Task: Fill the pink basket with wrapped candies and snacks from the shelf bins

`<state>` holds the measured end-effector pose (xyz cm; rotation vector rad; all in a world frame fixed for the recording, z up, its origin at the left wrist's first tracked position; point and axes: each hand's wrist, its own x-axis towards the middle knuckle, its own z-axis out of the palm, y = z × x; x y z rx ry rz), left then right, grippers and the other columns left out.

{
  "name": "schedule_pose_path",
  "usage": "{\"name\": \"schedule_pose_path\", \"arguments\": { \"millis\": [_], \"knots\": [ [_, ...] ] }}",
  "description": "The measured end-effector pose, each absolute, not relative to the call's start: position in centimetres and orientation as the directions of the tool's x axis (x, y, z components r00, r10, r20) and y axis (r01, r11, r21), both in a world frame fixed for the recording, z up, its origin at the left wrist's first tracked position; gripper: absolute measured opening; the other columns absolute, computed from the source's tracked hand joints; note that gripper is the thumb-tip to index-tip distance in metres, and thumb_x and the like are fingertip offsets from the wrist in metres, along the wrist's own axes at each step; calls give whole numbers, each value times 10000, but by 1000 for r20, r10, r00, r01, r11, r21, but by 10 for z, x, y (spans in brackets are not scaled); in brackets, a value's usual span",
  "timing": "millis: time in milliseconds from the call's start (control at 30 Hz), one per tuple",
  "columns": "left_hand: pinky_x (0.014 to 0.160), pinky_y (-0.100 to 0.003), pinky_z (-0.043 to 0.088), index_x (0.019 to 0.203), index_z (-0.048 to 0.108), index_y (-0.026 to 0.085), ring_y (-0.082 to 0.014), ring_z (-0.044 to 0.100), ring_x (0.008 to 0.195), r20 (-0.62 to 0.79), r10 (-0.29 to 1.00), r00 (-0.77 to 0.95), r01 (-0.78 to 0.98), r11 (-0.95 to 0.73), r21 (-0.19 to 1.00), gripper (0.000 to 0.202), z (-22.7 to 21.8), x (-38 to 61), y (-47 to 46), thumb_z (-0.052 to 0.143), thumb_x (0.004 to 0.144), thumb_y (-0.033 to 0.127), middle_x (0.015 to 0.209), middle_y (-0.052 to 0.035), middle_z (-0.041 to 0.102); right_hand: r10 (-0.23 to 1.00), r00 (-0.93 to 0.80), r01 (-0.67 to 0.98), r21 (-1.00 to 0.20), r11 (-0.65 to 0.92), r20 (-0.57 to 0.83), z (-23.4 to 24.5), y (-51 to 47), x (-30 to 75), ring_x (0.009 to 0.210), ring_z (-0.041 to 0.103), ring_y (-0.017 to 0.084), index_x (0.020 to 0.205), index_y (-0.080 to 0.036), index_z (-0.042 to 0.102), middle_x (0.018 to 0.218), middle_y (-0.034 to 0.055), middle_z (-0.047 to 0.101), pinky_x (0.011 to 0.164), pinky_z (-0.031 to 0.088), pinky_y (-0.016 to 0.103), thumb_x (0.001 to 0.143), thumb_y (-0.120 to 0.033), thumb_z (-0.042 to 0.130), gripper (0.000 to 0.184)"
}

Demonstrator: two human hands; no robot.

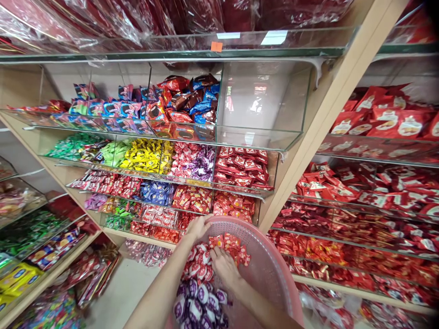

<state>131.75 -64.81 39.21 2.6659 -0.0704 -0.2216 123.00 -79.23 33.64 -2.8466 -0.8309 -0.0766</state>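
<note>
A round pink plastic basket with a perforated wall is in front of me, below the shelves. My left hand is closed over its far left rim. Inside it, my right hand lies on the candies with its fingers a little apart and no candy visibly gripped; the fingertips are partly hidden. Red-and-white wrapped candies lie left of that hand. Orange-red candy packets lie just beyond it. Purple-and-white wrapped candies fill the near left part of the basket.
Glass-fronted shelves hold sorted sweets, among them yellow candies, blue packets and dark red packets. A slanting wooden post divides them from the right-hand shelves with red packs. More bags lie low at left.
</note>
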Motion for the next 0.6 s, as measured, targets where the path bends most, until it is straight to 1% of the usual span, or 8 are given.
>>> {"name": "schedule_pose_path", "arguments": {
  "millis": [100,200,300,400,500,600],
  "knots": [
    [876,-270,381,1280,395,362,-190,510,1087,-146,-87,985,-11,-889,457,479,391,1318,-648,435,809,443,1193,11,563,501,859,510,-252,-823,103,339,-809,1231,915,572,189,1051,-197,516,1066,87,562,785,441,295,797,-144,414,279],
    [857,-267,390,1267,409,369,-189,520,1073,-110,-109,988,-47,-891,452,469,388,1320,-647,430,808,457,1189,15,566,441,893,448,-283,-848,92,341,-830,1235,943,563,199,1062,-179,515,1112,105,542,797,437,299,798,-177,430,278],
    [843,-268,399,1261,415,376,-188,537,1049,-87,-125,988,-75,-893,443,458,386,1320,-646,425,810,457,1168,15,581,439,892,451,-267,-851,110,341,-842,1239,991,530,213,1031,-172,534,1091,107,540,835,417,314,779,-189,483,258],
    [854,-263,394,1263,412,375,-183,526,1067,-88,-136,987,-83,-890,449,456,388,1319,-647,427,813,449,1180,17,573,506,852,523,-237,-818,136,340,-840,1241,961,525,204,995,-209,559,1040,71,539,815,418,313,769,-213,523,228],
    [881,-261,379,1274,401,367,-179,512,1087,-121,-114,986,-48,-892,449,469,392,1317,-648,438,812,438,1188,16,567,575,807,590,-187,-785,135,337,-829,1242,926,523,202,917,-216,597,977,58,550,795,415,315,782,-225,516,158],
    [891,-267,375,1282,394,356,-184,511,1089,-142,-93,986,-20,-895,445,478,394,1317,-648,441,813,432,1184,9,570,562,822,570,-125,-812,96,329,-818,1242,944,520,219,860,-198,622,982,79,571,810,407,338,795,-185,478,158]
  ]
}}
